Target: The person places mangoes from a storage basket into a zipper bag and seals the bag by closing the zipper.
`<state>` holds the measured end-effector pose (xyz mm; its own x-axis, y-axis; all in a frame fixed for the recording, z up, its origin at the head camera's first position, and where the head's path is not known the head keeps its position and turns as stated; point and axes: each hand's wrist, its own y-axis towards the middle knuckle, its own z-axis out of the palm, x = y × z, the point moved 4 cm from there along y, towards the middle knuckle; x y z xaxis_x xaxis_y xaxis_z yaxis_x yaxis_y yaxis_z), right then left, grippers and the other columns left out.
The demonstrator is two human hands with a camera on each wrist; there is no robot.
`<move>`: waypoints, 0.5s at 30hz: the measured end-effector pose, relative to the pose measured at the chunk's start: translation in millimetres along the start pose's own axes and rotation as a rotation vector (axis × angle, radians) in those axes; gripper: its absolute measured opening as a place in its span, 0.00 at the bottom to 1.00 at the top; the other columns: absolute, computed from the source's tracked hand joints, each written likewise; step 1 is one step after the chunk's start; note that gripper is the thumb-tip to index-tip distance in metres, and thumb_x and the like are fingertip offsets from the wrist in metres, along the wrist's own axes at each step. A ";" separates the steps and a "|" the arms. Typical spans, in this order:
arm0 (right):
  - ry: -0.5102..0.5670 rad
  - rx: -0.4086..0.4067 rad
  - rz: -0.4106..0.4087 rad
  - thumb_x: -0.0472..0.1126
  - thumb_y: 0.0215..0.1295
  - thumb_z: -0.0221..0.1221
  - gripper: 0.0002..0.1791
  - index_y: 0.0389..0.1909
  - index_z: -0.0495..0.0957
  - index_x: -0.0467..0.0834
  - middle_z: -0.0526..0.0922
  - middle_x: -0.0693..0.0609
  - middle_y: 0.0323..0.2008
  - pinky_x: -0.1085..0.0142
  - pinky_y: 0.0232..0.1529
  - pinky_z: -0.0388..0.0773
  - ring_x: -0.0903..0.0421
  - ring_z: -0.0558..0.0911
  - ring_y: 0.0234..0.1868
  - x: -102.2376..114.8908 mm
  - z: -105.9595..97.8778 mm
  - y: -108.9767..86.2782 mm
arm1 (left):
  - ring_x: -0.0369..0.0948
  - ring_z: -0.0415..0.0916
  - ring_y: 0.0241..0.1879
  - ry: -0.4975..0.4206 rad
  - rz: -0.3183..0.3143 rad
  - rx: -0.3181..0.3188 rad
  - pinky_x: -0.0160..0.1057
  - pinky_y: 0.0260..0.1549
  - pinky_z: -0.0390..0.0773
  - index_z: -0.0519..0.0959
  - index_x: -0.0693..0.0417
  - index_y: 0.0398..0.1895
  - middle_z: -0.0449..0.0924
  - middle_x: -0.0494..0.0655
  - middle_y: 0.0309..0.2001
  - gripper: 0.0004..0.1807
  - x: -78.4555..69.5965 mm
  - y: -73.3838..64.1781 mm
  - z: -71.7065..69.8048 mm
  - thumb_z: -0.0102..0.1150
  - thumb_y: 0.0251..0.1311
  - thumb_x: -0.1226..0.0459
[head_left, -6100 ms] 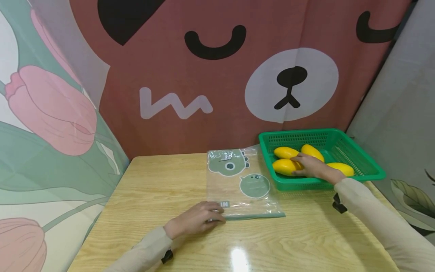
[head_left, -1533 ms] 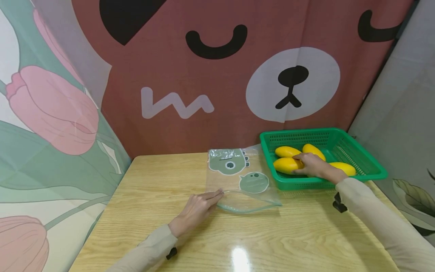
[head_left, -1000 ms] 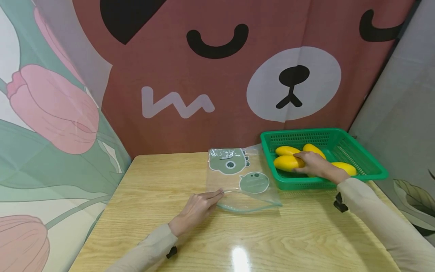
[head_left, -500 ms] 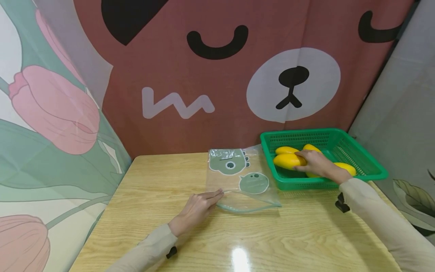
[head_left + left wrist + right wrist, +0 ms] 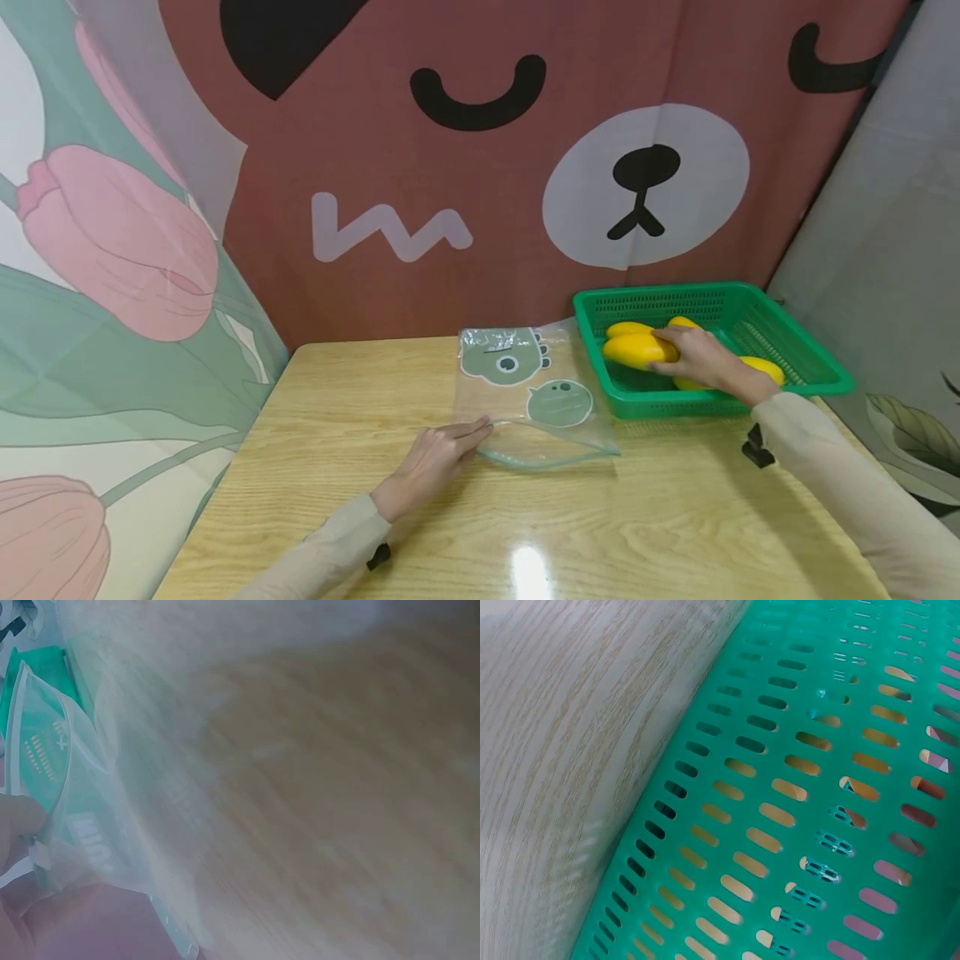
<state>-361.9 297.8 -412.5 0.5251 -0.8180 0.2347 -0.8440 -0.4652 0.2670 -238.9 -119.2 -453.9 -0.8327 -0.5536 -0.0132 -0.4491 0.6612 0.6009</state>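
In the head view my left hand pinches the near left corner of a clear zip bag with green dinosaur prints. The bag lies flat, its mouth gaping toward me. The left wrist view shows fingers at the bag's lip, the thumb side partly cut off. My right hand reaches into a green basket and grips a yellow mango, raised a little above the others. Only the slotted wall of the basket shows clearly in the right wrist view, with yellow glimpsed through the slots.
More mangoes lie in the basket, one right of the hand and others behind and under it. The basket stands at the right back of the wooden table, close against a printed curtain. The bag's far right corner reaches the basket's side.
Since the oldest frame my left hand has lifted the bag's near edge, and its mouth has parted. Lately my right hand has raised the mango slightly and shifted right; the left has stayed still.
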 end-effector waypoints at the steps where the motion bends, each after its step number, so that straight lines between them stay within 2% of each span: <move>1: 0.001 0.001 0.000 0.48 0.60 0.69 0.33 0.57 0.75 0.27 0.81 0.36 0.45 0.64 0.23 0.66 0.53 0.72 0.30 0.4 -0.8 0.0 | 0.45 0.85 0.41 0.000 -0.002 -0.003 0.24 0.19 0.74 0.84 0.59 0.52 0.83 0.52 0.52 0.24 0.1 0.2 -0.2 0.72 0.48 0.76; 8: -0.010 -0.010 0.010 0.49 0.61 0.68 0.33 0.58 0.74 0.27 0.80 0.37 0.45 0.64 0.22 0.65 0.54 0.70 0.30 0.9 -3.4 -2.4 | 0.45 0.85 0.40 -0.006 -0.004 0.010 0.21 0.15 0.67 0.83 0.59 0.52 0.83 0.52 0.53 0.23 0.0 0.9 -0.9 0.71 0.49 0.75; 15: -0.005 -0.038 0.006 0.47 0.60 0.69 0.33 0.57 0.75 0.27 0.80 0.40 0.41 0.63 0.24 0.68 0.55 0.70 0.27 2.0 -7.0 -3.5 | 0.45 0.85 0.41 -0.008 -0.007 0.015 0.21 0.15 0.66 0.83 0.60 0.52 0.83 0.52 0.53 0.23 0.2 1.3 -1.4 0.71 0.49 0.75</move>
<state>-357.1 300.1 -406.4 0.5197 -0.8224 0.2316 -0.8421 -0.4474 0.3012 -239.2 -119.2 -452.0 -0.8320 -0.5543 -0.0243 -0.4601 0.6648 0.5885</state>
